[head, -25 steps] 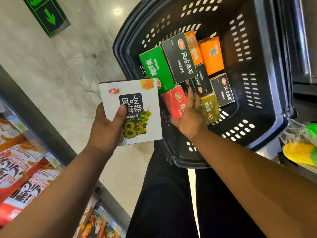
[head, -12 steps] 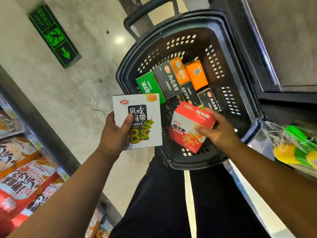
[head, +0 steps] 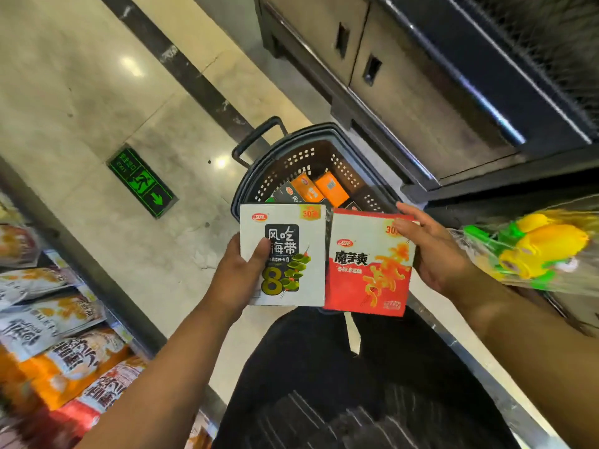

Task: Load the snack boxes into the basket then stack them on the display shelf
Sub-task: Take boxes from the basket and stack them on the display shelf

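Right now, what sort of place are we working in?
Most likely a shop aisle: a black shopping basket on the floor, shelved snack packets at left, a green exit sign set into it.

Bright, floor (head: 97, 92) glare, blurred warped edges

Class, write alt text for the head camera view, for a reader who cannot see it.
A person's left hand holds a white snack box beside a red snack box held in the right hand, in front of a black basket holding more boxes. Snack bags sit at lower left.
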Tool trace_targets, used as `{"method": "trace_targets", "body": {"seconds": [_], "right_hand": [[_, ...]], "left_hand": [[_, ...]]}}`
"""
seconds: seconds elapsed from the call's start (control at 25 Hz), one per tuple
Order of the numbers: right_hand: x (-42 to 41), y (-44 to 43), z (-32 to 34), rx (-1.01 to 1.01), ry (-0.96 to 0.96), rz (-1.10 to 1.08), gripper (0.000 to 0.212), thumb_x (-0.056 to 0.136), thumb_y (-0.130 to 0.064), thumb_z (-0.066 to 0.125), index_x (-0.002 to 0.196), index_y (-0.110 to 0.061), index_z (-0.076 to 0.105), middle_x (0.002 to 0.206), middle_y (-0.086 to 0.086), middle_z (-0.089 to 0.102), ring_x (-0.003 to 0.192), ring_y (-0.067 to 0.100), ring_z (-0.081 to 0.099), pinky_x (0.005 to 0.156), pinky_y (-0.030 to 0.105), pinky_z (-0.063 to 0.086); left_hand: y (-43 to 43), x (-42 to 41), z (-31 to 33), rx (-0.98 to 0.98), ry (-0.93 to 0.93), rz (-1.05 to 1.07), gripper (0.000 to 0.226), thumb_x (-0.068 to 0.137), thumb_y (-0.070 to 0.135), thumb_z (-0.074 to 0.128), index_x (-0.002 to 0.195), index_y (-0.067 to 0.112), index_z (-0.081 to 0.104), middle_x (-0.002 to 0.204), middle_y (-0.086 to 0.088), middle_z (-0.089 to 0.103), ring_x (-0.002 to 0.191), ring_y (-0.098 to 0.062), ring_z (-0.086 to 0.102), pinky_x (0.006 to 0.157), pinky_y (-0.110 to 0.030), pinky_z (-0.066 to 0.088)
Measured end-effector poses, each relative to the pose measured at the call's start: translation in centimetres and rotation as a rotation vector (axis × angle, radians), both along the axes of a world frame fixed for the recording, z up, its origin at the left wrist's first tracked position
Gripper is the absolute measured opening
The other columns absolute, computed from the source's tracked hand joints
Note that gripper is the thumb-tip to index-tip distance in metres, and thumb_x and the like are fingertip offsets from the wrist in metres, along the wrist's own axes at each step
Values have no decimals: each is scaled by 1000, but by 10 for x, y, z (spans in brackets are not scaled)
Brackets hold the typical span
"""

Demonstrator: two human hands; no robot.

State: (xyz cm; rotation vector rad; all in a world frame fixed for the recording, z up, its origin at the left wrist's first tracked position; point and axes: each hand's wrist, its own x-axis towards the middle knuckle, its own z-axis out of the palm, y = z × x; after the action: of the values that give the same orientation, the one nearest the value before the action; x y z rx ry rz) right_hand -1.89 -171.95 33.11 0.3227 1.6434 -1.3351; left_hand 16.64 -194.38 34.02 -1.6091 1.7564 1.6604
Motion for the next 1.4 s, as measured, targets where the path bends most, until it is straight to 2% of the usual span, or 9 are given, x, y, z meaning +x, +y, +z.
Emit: {"method": "trace_targets", "body": {"seconds": [0.08, 0.24, 0.48, 0.68, 0.84, 1.08, 1.2, 1.32, 1.4], "right_hand": [[11, 0, 29, -26, 17, -116, 57, 77, -43, 69, 131, -32, 54, 103, 4, 75, 93, 23, 73, 85, 46, 56], [20, 14, 92, -56, 61, -288, 51, 72, -50, 71, 118, -31, 60, 103, 10, 74, 95, 29, 72, 89, 55, 54], [24, 77, 164, -182, 145, -426, 54, 71, -47, 67, 121, -28, 58, 102, 7, 72, 93, 23, 71, 87, 44, 56], [21, 165, 198, -203, 144, -505, 24, 93, -42, 61, 113, -29, 60, 89, 5, 69, 87, 26, 69, 83, 50, 55], [25, 249, 218, -231, 135, -551, 37, 90, -46, 64, 120, -26, 59, 112, 14, 70, 104, 37, 67, 91, 61, 50], [30, 355, 244, -230, 138, -621, 37, 90, -51, 62, 121, -29, 58, 105, 10, 73, 93, 33, 72, 88, 62, 52], [33, 403, 263, -228, 188, -641, 31, 91, -46, 62, 117, -30, 58, 102, 10, 74, 89, 32, 73, 83, 56, 56], [37, 443, 276, -242, 264, -670, 36, 88, -35, 67, 122, -32, 55, 99, 9, 73, 80, 27, 74, 71, 43, 58], [38, 462, 283, -235, 303, -694, 41, 87, -30, 70, 124, -33, 54, 104, 10, 71, 81, 27, 73, 71, 43, 57]], "left_hand": [[7, -2, 29, -9, 35, -16, 35, 95, 48, 48, 127, 33, 47, 120, 7, 63, 97, -9, 65, 76, -26, 54], [29, -7, 86, -9, 74, -16, 45, 88, 59, 47, 129, 39, 44, 125, 6, 63, 104, -20, 67, 84, -45, 58], [81, -27, 151, -66, 133, -115, 50, 94, 55, 46, 139, 34, 42, 122, 7, 63, 99, -19, 66, 76, -35, 53], [156, -42, 192, -72, 219, -134, 39, 93, 56, 47, 127, 35, 50, 112, 6, 69, 91, -17, 70, 78, -38, 57], [230, -47, 215, -27, 299, -197, 52, 90, 66, 43, 126, 32, 58, 112, 5, 71, 99, -20, 70, 89, -45, 56], [327, -67, 236, 39, 373, -229, 39, 93, 62, 47, 117, 34, 60, 109, 0, 73, 91, -24, 73, 69, -41, 61], [370, -79, 248, 95, 414, -284, 37, 97, 53, 46, 121, 28, 59, 99, 1, 76, 84, -24, 75, 56, -34, 58], [402, -97, 257, 134, 446, -388, 40, 97, 51, 46, 123, 23, 60, 99, -1, 77, 86, -25, 75, 61, -37, 60], [419, -111, 262, 141, 470, -439, 36, 98, 49, 46, 119, 24, 60, 94, 2, 77, 82, -22, 75, 61, -35, 60]]}}
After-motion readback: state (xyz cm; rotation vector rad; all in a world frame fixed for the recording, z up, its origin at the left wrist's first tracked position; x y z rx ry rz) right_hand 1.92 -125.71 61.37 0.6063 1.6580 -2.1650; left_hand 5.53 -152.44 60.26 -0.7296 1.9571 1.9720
